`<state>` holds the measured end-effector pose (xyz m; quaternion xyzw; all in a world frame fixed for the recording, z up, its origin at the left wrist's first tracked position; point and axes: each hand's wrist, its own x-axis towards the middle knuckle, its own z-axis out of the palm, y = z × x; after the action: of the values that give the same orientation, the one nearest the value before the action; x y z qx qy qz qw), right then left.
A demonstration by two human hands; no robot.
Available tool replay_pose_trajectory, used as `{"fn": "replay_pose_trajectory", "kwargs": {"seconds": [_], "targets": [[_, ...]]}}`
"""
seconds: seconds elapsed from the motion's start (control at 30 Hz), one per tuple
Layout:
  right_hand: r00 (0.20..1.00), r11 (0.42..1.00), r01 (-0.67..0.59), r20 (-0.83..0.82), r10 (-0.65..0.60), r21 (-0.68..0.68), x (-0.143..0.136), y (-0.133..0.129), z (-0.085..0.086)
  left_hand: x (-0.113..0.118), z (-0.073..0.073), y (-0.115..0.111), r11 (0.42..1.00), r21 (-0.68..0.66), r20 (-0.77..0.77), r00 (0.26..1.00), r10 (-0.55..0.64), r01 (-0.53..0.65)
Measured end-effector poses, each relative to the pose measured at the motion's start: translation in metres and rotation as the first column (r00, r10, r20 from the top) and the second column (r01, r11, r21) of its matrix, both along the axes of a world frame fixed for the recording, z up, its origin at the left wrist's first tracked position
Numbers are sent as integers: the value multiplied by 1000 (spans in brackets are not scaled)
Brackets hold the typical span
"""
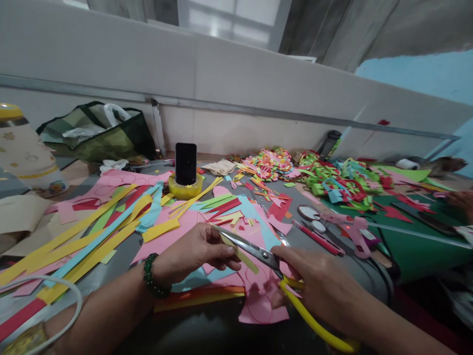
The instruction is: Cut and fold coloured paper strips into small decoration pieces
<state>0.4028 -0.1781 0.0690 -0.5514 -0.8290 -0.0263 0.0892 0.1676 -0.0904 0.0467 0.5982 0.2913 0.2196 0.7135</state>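
Observation:
My right hand (321,278) is wrapped round the yellow handles of a pair of scissors (251,248), whose blades point left and look nearly closed. Between the curled fingers of my left hand (195,249) is a narrow yellow-green felt strip (249,261). It runs down to the right past the scissor blades; whether they touch it I cannot tell. Under both hands lie pink felt (264,308) marked with drawn circles and pale blue felt (188,282). Cut red, green and yellow scraps are scattered just beyond the blades.
Long coloured strips (92,241) cover the left. A phone (185,163) stands in a yellow tape roll (185,186). Finished felt pieces (268,165) are heaped behind. A pink glue gun (354,231) and red pen (318,238) lie right, near another person's hand (461,203).

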Motion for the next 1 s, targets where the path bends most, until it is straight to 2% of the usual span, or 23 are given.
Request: {"fn": "replay_pose_trajectory", "kwargs": {"seconds": [0.13, 0.27, 0.33, 0.43, 0.5, 0.63, 0.77, 0.83, 0.9, 1.0], "targets": [[1000, 1000, 7, 5, -6, -6, 1, -1, -4, -1, 1, 0, 1000, 11, -24, 1000, 3, -3], [995, 996, 92, 30, -92, 13, 6, 7, -6, -1, 1, -1, 995, 21, -17, 995, -94, 94], [982, 982, 187, 29, -188, 40, 12, 18, -5, -2, 2, 0, 994, 0, -10, 994, -109, 109], [908, 913, 400, 97, -407, 83, 28, 39, -1, -4, 5, 4, 999, -32, -19, 1000, -15, 14], [854, 866, 496, 140, -501, 71, 40, 49, -1, -6, 7, 7, 998, -57, -2, 999, 38, -38], [832, 835, 548, 138, -538, -46, 61, 60, -5, -9, 9, 13, 990, -107, 73, 992, 105, -96], [738, 743, 664, 228, -635, -82, 76, 69, -19, -11, 6, 18, 981, -89, 106, 978, 181, -172], [745, 746, 659, 227, -627, -102, 83, 74, -29, -11, 3, 20, 976, -54, 104, 971, 216, -211], [783, 778, 615, 215, -584, -126, 89, 79, -36, -11, 2, 22, 969, -13, 103, 963, 248, -248], [781, 791, 603, 281, -559, -104, 87, 80, -32, -9, 1, 22, 960, 51, 97, 958, 270, -276]]}}
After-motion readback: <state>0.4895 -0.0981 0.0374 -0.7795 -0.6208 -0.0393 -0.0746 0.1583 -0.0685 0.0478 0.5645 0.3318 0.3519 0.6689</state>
